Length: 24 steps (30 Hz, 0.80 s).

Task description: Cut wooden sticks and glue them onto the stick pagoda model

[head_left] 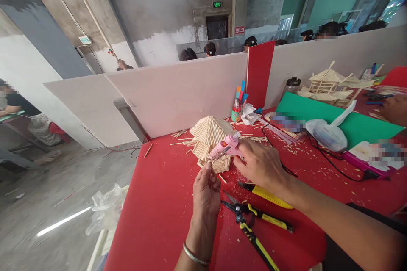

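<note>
My right hand [259, 161] is wrapped round a pink hot glue gun [225, 146], its nozzle pointing down and left. Just below that nozzle, my left hand [206, 184] is closed in a pinch, fingertips upward; what it pinches is too small to make out. Behind both hands stands a small tiered pagoda model [211, 133] built of thin wooden sticks, partly covered by the glue gun. Yellow-and-black pruning shears [249, 224] lie with their blades apart near my right forearm. Beside them rests a yellow utility knife [271, 196], partly under that forearm.
Loose sticks and shavings litter the red table [159, 203]. A pen cup [235, 113] stands against the white partition [184, 97]. To the right are a green board [321, 114], a plastic bag [329, 133], a purple power strip [372, 163] with black cords, and another stick model [327, 82].
</note>
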Each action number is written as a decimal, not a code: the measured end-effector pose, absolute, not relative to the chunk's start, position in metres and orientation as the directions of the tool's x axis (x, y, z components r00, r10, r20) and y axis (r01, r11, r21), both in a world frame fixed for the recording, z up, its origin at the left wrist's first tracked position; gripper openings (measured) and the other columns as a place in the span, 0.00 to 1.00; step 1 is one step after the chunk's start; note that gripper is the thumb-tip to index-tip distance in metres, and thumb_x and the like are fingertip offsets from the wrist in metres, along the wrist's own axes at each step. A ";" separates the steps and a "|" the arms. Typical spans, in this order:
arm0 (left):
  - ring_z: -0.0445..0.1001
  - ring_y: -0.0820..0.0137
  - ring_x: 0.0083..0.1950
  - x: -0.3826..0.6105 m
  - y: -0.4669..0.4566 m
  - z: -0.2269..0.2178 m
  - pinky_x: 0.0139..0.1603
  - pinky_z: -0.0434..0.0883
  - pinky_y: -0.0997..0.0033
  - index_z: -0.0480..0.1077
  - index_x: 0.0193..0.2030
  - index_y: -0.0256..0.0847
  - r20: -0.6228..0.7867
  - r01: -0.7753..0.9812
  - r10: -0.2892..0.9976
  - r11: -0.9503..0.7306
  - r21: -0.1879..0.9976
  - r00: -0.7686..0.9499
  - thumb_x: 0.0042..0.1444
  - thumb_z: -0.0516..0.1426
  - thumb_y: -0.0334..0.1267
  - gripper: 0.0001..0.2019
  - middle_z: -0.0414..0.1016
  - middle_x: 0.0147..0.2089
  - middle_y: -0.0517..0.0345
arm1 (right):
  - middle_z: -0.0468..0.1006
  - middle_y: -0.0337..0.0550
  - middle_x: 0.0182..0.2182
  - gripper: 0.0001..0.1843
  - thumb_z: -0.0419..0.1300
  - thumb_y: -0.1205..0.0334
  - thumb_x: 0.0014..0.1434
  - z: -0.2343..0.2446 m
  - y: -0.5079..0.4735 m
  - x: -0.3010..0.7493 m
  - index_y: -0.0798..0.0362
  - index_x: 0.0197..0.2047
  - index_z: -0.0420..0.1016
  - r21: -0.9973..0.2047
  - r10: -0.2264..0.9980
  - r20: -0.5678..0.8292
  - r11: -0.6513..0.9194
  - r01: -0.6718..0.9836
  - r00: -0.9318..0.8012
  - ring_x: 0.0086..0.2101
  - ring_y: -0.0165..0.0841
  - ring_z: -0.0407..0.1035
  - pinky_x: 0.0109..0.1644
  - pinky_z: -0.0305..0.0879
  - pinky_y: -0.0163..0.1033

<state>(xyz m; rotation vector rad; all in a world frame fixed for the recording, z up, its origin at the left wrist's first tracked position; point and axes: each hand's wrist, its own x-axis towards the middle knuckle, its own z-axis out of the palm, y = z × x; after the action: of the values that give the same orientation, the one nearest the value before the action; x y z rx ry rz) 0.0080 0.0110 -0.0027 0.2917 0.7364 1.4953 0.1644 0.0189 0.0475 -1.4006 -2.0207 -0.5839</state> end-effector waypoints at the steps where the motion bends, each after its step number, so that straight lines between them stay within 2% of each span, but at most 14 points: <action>1: 0.54 0.84 0.19 0.008 0.011 -0.003 0.16 0.51 0.83 0.67 0.27 0.36 -0.261 -0.794 0.961 0.091 0.601 -0.088 0.38 0.72 0.36 0.17 0.57 0.20 0.71 | 0.78 0.40 0.34 0.14 0.55 0.65 0.58 0.047 0.019 0.164 0.52 0.48 0.71 0.002 0.685 0.684 0.343 0.939 -0.252 0.32 0.32 0.71 0.30 0.55 0.37; 6: 0.53 0.84 0.19 0.008 0.011 -0.004 0.16 0.51 0.83 0.69 0.27 0.35 -0.270 -0.792 0.959 0.097 0.603 -0.088 0.36 0.73 0.36 0.18 0.58 0.20 0.70 | 0.80 0.41 0.37 0.16 0.56 0.61 0.58 0.047 0.020 0.164 0.51 0.51 0.70 -0.092 0.739 0.648 0.319 0.943 -0.186 0.33 0.34 0.73 0.30 0.56 0.38; 12: 0.54 0.83 0.20 0.011 0.006 -0.004 0.18 0.52 0.82 0.72 0.28 0.35 -0.254 -0.747 0.961 0.090 0.659 -0.109 0.36 0.73 0.40 0.17 0.59 0.19 0.69 | 0.78 0.42 0.33 0.14 0.57 0.58 0.56 0.046 0.016 0.192 0.52 0.45 0.72 -0.099 0.776 0.621 0.219 0.971 -0.112 0.31 0.35 0.72 0.28 0.54 0.38; 15: 0.57 0.83 0.20 0.015 0.002 -0.003 0.19 0.54 0.82 0.75 0.29 0.34 -0.239 -0.698 0.960 0.071 0.712 -0.147 0.34 0.74 0.41 0.18 0.61 0.19 0.68 | 0.77 0.42 0.34 0.10 0.58 0.56 0.56 0.038 0.016 0.223 0.51 0.40 0.71 -0.114 0.858 0.510 0.138 0.984 -0.061 0.31 0.34 0.71 0.28 0.53 0.37; 17: 0.57 0.83 0.20 0.018 -0.001 -0.003 0.20 0.55 0.82 0.76 0.29 0.34 -0.217 -0.659 0.963 0.057 0.750 -0.163 0.33 0.74 0.41 0.18 0.61 0.18 0.68 | 0.77 0.41 0.33 0.09 0.57 0.57 0.56 0.030 0.016 0.247 0.50 0.39 0.71 -0.157 0.931 0.364 0.100 0.983 -0.037 0.30 0.34 0.70 0.28 0.53 0.35; 20: 0.56 0.82 0.19 0.023 -0.005 -0.003 0.20 0.55 0.81 0.77 0.29 0.35 -0.160 -0.600 0.972 0.024 0.799 -0.173 0.34 0.73 0.43 0.17 0.61 0.17 0.67 | 0.77 0.43 0.30 0.12 0.58 0.56 0.54 0.016 0.017 0.280 0.53 0.40 0.71 -0.286 0.992 0.112 -0.025 0.958 0.059 0.29 0.34 0.70 0.28 0.54 0.34; 22: 0.56 0.82 0.20 0.025 -0.007 -0.004 0.20 0.55 0.80 0.78 0.28 0.36 -0.115 -0.556 0.979 0.003 0.831 -0.167 0.37 0.72 0.43 0.15 0.61 0.17 0.67 | 0.78 0.44 0.29 0.08 0.59 0.58 0.52 0.008 0.015 0.299 0.53 0.34 0.73 -0.343 0.998 0.016 -0.045 0.938 0.054 0.28 0.33 0.70 0.29 0.56 0.34; 24: 0.55 0.82 0.20 0.026 -0.010 -0.006 0.20 0.55 0.79 0.78 0.28 0.36 -0.070 -0.512 0.986 -0.019 0.859 -0.154 0.40 0.71 0.43 0.14 0.60 0.17 0.67 | 0.76 0.40 0.23 0.07 0.60 0.58 0.50 0.002 0.011 0.314 0.52 0.26 0.72 -0.363 0.999 -0.021 -0.043 0.931 0.038 0.24 0.32 0.69 0.26 0.55 0.34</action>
<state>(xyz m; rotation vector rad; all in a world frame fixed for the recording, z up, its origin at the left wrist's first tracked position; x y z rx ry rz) 0.0263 -0.0096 -0.0062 0.6999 0.9263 1.5165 0.3138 0.0115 0.0017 -2.0654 -1.9809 0.3942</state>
